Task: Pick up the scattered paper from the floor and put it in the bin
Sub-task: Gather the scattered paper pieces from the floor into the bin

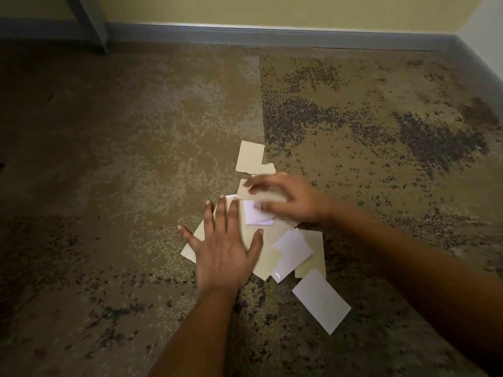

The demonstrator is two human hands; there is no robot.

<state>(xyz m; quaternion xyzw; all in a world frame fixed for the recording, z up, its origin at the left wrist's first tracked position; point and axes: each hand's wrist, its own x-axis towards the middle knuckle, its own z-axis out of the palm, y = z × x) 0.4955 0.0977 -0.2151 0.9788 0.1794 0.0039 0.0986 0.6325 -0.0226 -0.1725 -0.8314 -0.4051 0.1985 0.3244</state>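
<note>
Bare forearms; left hand (221, 254) with pale fingernails.

one wide-angle view from the person's head, angled forward and down at the carpet (136, 159); close above the left hand (223, 254) and right hand (285, 198); the wall (272, 9) lies well beyond them

We see a speckled brown carpet (353, 126) filling most of the frame, a grey baseboard (272, 35) under a yellow wall (272, 9) along the top, and a grey furniture leg (87, 20) upper left.
</note>
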